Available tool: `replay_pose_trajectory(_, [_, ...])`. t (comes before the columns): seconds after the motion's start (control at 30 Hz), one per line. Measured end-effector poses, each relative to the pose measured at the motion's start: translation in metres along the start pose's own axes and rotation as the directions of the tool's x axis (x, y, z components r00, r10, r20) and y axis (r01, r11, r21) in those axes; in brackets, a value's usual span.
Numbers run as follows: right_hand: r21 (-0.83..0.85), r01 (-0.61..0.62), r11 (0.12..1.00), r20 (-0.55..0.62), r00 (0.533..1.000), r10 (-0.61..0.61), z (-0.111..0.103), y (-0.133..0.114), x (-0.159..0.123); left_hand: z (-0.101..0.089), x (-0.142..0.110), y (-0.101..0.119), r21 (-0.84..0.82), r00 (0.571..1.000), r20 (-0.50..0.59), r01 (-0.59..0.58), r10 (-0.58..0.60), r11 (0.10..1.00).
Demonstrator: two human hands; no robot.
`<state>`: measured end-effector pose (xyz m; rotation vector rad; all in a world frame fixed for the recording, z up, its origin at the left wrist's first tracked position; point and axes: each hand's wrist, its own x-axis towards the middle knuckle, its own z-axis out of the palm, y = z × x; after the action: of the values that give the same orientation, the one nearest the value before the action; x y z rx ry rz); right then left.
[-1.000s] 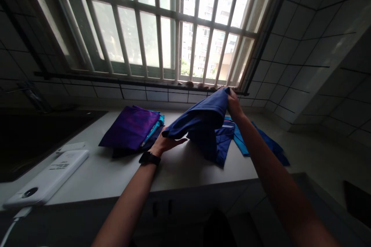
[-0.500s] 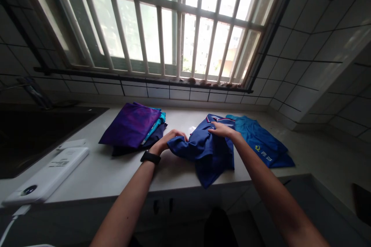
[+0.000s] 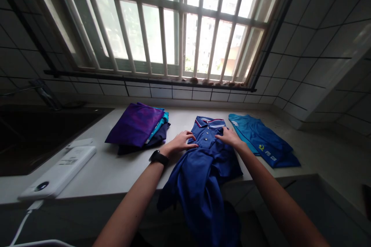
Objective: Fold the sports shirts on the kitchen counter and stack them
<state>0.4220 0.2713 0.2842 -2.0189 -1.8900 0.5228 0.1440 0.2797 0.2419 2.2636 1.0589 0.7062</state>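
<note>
- Dark blue polo shirt (image 3: 203,170), front facing up, at centre of the frame: collar and button placket on the white counter (image 3: 185,117), lower body bunched and spilling over the counter's front edge toward the bottom of the frame.
- Left hand (image 3: 179,142), palm down, at the left side of the shirt's chest: fingers open and slightly spread, fingertips resting on the cloth beside the placket, no grasp.
- Right hand (image 3: 230,137), palm down on the right side of the chest, just below the shoulder: fingers extended and released, flat on the fabric.
- Black wristwatch (image 3: 159,158) on the left wrist (band and case only, face not readable).
- Just left of the left hand, a folded purple cloth (image 3: 135,124) on top of a stack of folded garments (image 3: 142,148), with a strip of teal showing at its edge.
- Right of the shirt and just beside it, a teal garment (image 3: 261,141) lying flat, with a yellow mark and lettering (image 3: 266,154) near its lower edge.
- Lower left, a white power bank (image 3: 58,171) on the counter, with a white cable (image 3: 24,220) running off its end.
- Far left, a dark inset surface (image 3: 34,139), too dim to identify.
- Top of the frame, a barred window (image 3: 162,19) above 1 row of wall tiles, with tiled walls (image 3: 315,19) on the right.
</note>
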Motion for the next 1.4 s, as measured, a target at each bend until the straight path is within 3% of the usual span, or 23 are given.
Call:
replay_pose_trajectory(0.07, [-0.170, -0.052, 0.984, -0.059, 0.997, 0.043, 0.014, 0.005, 0.008, 0.004, 0.003, -0.006, 0.039, 1.000, -0.003, -0.007, 0.007, 0.999])
replay_pose_trajectory(0.13, [-0.166, 0.059, 0.984, -0.034, 0.997, -0.065, 0.026, 0.004, 0.014, 0.007, 0.006, -0.010, 0.062, 1.000, -0.013, -0.023, 0.023, 0.998])
replay_pose_trajectory(0.23, [0.068, 0.310, 0.948, -0.005, 0.951, -0.310, 0.035, -0.006, 0.026, 0.011, 0.009, -0.017, 0.146, 0.993, -0.117, 0.020, -0.003, 0.989])
replay_pose_trajectory(0.33, [0.469, 0.406, 0.784, 0.028, 0.881, -0.473, 0.032, -0.014, 0.039, 0.014, 0.009, -0.024, 0.182, 0.952, -0.278, 0.183, -0.128, 0.966])
replay_pose_trajectory(0.37, [0.589, 0.375, 0.715, 0.017, 0.880, -0.475, 0.030, -0.014, 0.043, 0.014, 0.009, -0.025, 0.154, 0.935, -0.304, 0.235, -0.180, 0.960])
replay_pose_trajectory(0.43, [0.747, 0.265, 0.610, -0.026, 0.928, -0.372, 0.026, -0.012, 0.049, 0.013, 0.008, -0.027, 0.050, 0.905, -0.323, 0.309, -0.277, 0.950])
replay_pose_trajectory(0.53, [0.849, 0.141, 0.509, -0.008, 0.967, -0.254, 0.022, -0.006, 0.051, 0.008, 0.009, -0.027, -0.163, 0.848, -0.376, 0.336, -0.373, 0.928])
replay_pose_trajectory(0.63, [0.916, 0.172, 0.361, -0.013, 0.916, -0.402, 0.018, -0.003, 0.044, 0.002, 0.009, -0.021, -0.371, 0.810, -0.368, 0.322, -0.456, 0.871])
replay_pose_trajectory(0.7, [0.931, 0.212, 0.296, -0.061, 0.892, -0.448, 0.016, -0.003, 0.037, -0.001, 0.008, -0.014, -0.518, 0.830, -0.275, 0.297, -0.486, 0.802])
replay_pose_trajectory(0.77, [0.931, 0.218, 0.293, -0.071, 0.896, -0.439, 0.015, -0.004, 0.030, -0.002, 0.005, -0.005, -0.655, 0.889, -0.137, 0.250, -0.438, 0.713])
replay_pose_trajectory(0.83, [0.932, 0.190, 0.308, -0.037, 0.896, -0.442, 0.013, -0.003, 0.024, -0.003, 0.001, 0.003, -0.739, 0.953, -0.009, 0.198, -0.304, 0.643])
replay_pose_trajectory(0.93, [0.926, 0.149, 0.347, 0.034, 0.882, -0.469, 0.010, -0.005, 0.017, -0.007, -0.004, 0.014, -0.758, 0.987, 0.031, 0.125, -0.156, 0.641])
replay_pose_trajectory(1.1, [0.901, 0.084, 0.426, 0.176, 0.826, -0.536, 0.006, -0.023, 0.009, -0.017, -0.010, 0.023, -0.792, 0.967, -0.118, 0.047, -0.227, 0.609])
replay_pose_trajectory(1.23, [0.873, 0.052, 0.485, 0.315, 0.699, -0.642, 0.009, -0.032, 0.006, -0.020, -0.011, 0.027, -0.830, 0.926, -0.166, 0.054, -0.338, 0.555])
replay_pose_trajectory(1.27, [0.871, 0.043, 0.490, 0.331, 0.686, -0.648, 0.009, -0.032, 0.005, -0.021, -0.011, 0.027, -0.840, 0.921, -0.160, 0.062, -0.356, 0.539])
replay_pose_trajectory(1.33, [0.893, 0.037, 0.449, 0.274, 0.748, -0.605, 0.007, -0.028, 0.007, -0.022, -0.011, 0.029, -0.855, 0.924, -0.115, 0.094, -0.364, 0.510])
replay_pose_trajectory(1.4, [0.929, 0.091, 0.358, 0.102, 0.868, -0.486, 0.004, -0.022, 0.013, -0.025, -0.012, 0.030, -0.847, 0.943, 0.010, 0.185, -0.333, 0.498])
